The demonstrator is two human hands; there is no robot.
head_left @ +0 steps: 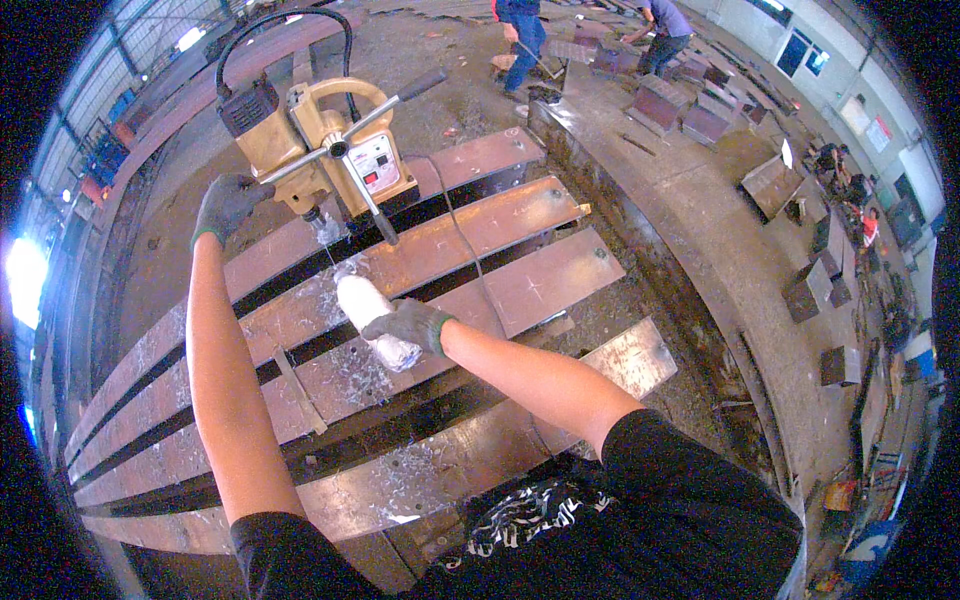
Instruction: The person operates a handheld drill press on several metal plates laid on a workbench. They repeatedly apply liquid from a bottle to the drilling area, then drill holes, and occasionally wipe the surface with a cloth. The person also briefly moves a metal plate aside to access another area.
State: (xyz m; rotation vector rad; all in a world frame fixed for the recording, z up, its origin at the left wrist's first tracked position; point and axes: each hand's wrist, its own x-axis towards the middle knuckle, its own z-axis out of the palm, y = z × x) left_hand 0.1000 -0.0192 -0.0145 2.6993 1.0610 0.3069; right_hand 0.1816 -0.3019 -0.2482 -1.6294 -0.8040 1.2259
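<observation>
A yellow magnetic drill (pixel 335 150) stands on the rust-brown steel beams ahead of me. My left hand (pixel 226 207), in a dark grey glove, is closed round the end of one arm of its feed handle (pixel 300 165). My gloved right hand (pixel 410 326) grips a white plastic bottle (pixel 362 300), tilted with its narrow end toward the drill's cutter (pixel 322 222). Pale shavings cling around the cutter. A thin line shows between the bottle's tip and the cutter; whether it is a nozzle or liquid I cannot make out.
Several long steel beams (pixel 540 285) lie side by side with dark gaps between them, strewn with shavings. A cable (pixel 455 215) trails across them from the drill. Two people (pixel 525 40) work at the far side. Steel blocks (pixel 660 103) stand on the floor to the right.
</observation>
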